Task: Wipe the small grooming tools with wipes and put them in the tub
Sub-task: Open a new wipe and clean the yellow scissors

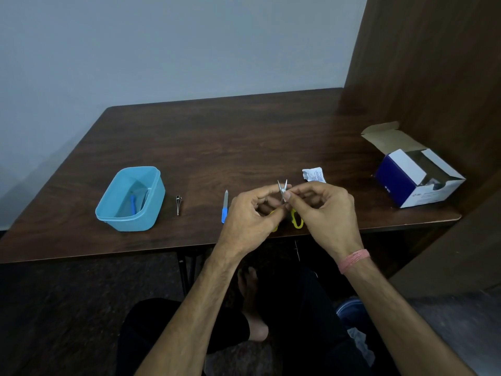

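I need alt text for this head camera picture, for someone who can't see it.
Two hands, left hand and right hand, hold small yellow-handled scissors with blades open, wiping them over a brown table. A blue tub sits left, an open box right.

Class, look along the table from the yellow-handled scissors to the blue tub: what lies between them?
Two tools lie on the table between the scissors and the tub: a blue-handled nail file and a small metal tool. Both lie flat.

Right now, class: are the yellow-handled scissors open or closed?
Open: the scissors' two blade tips stand apart in a V above the fingers, and the yellow loops sit apart below.
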